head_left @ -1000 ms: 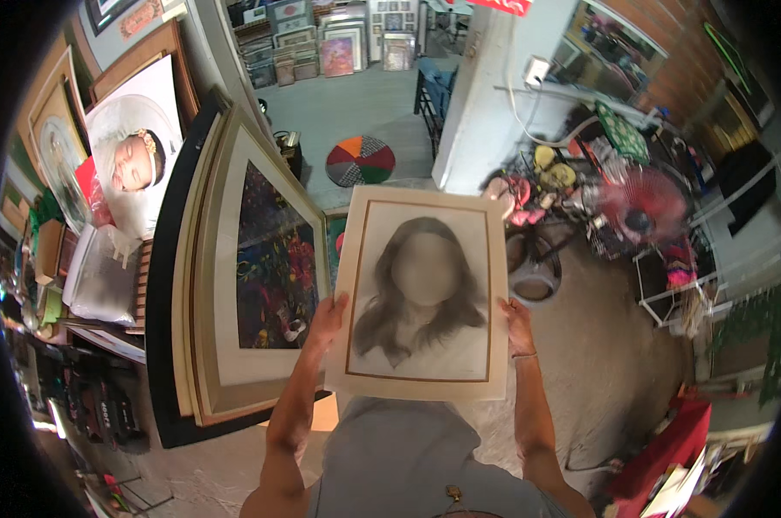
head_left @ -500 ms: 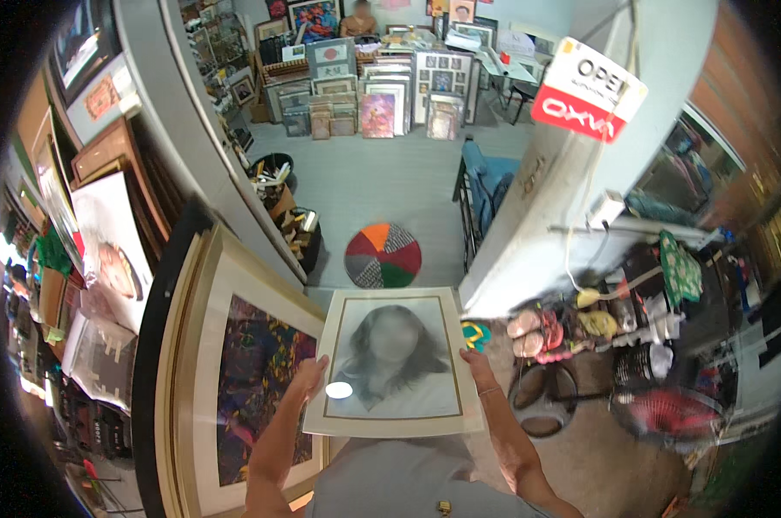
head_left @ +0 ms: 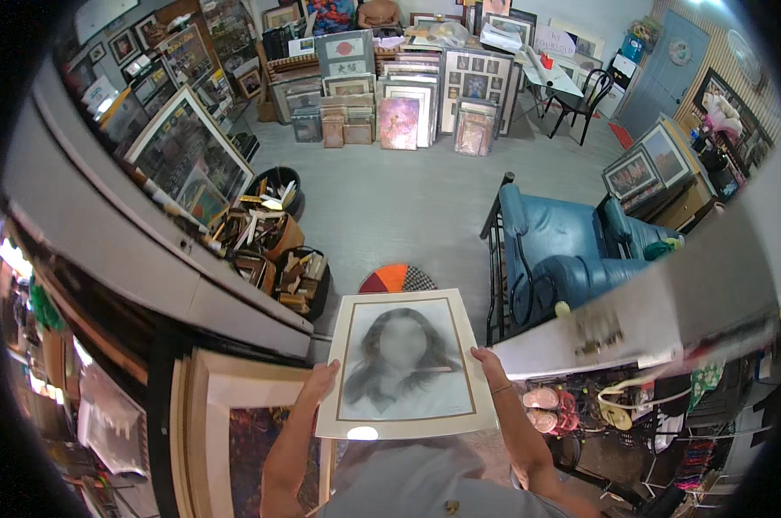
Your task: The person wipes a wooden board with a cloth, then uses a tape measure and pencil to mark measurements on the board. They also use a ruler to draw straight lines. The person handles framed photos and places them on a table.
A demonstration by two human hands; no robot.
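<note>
A matted black-and-grey portrait drawing of a long-haired person is held flat before my chest, tilted toward me. It has a cream border with a thin brown inner line, and light glares off its near edge. My left hand is closed on its left side. My right hand grips the right side, a thin band on the wrist. By my left forearm leans a large framed painting with a wide cream mat and dark, colourful artwork. My fingers under the drawing are hidden.
Ahead lies a round patchwork mat in a doorway. Bins of frame offcuts line the left; a blue sofa stands right. Stacked framed pictures and a black chair are farther back. Pink shoes sit outside right.
The view has moved forward toward the doorway, showing more of the room and the sofa. The round mat is now partly hidden behind the drawing. Both hands keep their hold.
</note>
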